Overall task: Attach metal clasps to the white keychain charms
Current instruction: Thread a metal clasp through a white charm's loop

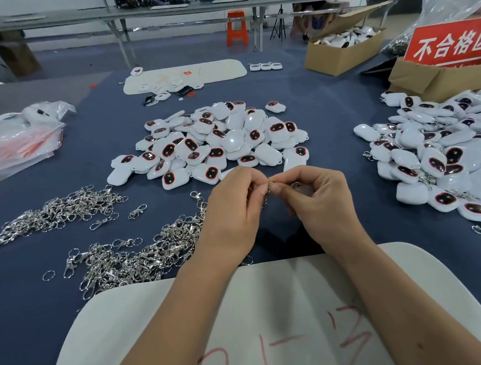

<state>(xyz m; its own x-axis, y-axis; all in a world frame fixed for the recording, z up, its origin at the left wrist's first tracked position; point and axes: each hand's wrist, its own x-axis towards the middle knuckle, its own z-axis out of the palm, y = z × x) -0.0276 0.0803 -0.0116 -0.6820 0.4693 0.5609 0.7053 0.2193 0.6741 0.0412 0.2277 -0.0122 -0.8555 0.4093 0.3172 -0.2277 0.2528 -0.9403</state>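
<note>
Both hands meet at frame centre, above the near edge of the blue table [340,109]. Left hand [232,210] has fingers curled, pinching a small metal clasp [268,188] at the fingertips. Right hand [322,201] is curled around a charm [302,188]; mostly hidden, only a pale bit shows between thumb and fingers.

Surface: dark blue cloth covers the table. Loose clasps [91,228] lie heaped at lower left. One pile of white charms [222,143] with dark red-rimmed ovals sits centre, just beyond the hands. Second pile [448,158] at right, some with clasps showing at the edges. White mat [295,316] with red scribbles under the forearms at bottom. Another white mat [184,74] upper centre, small parts on it. Plastic bags [18,139] at left edge.

Room: cardboard boxes [341,50] at upper right, one holding white parts. Red sign [454,40] with white characters at top right. Grey metal benches [131,15] across the top, orange stool [237,28] under them.
</note>
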